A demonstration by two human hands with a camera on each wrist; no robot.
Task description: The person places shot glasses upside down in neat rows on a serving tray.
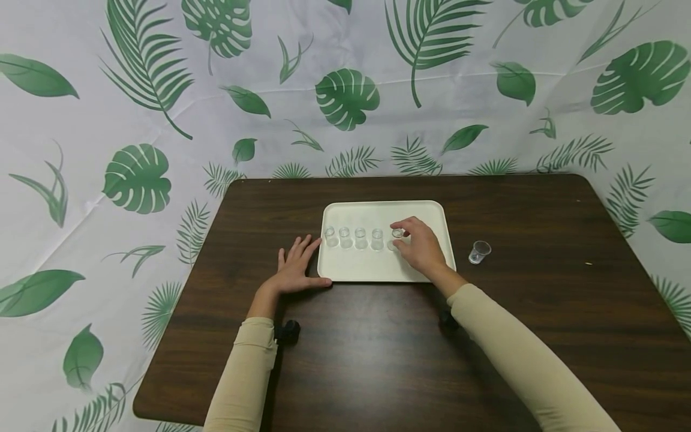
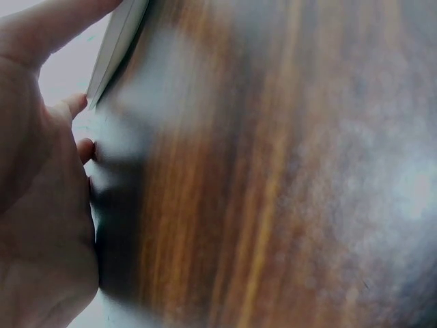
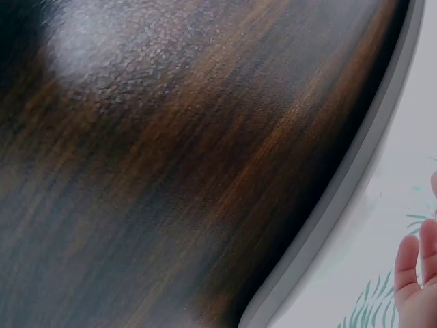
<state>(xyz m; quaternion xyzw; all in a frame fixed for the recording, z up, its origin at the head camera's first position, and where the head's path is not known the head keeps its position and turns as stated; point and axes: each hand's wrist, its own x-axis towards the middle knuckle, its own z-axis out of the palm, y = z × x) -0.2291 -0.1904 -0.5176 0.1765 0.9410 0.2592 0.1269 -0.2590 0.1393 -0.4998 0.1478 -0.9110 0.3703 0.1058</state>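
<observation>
In the head view, a row of several small clear plastic cups (image 1: 360,239) stands on a white tray (image 1: 378,271). They look narrower at the top than at the base. My right hand (image 1: 421,247) pinches the rightmost cup (image 1: 397,232) of the row between thumb and fingers; its lower part is partly hidden. Fingers spread, my left hand (image 1: 294,273) rests at the tray's left edge, its thumb by the front left corner. The left wrist view shows this hand (image 2: 41,184) beside the tray's rim. Only fingertips (image 3: 407,263) of the right hand appear in the right wrist view.
Another clear cup (image 1: 479,252), wider at its rim, is on the dark wooden table (image 1: 367,354) to the right of the tray. A white cloth (image 1: 291,120) with green leaf prints hangs behind the table.
</observation>
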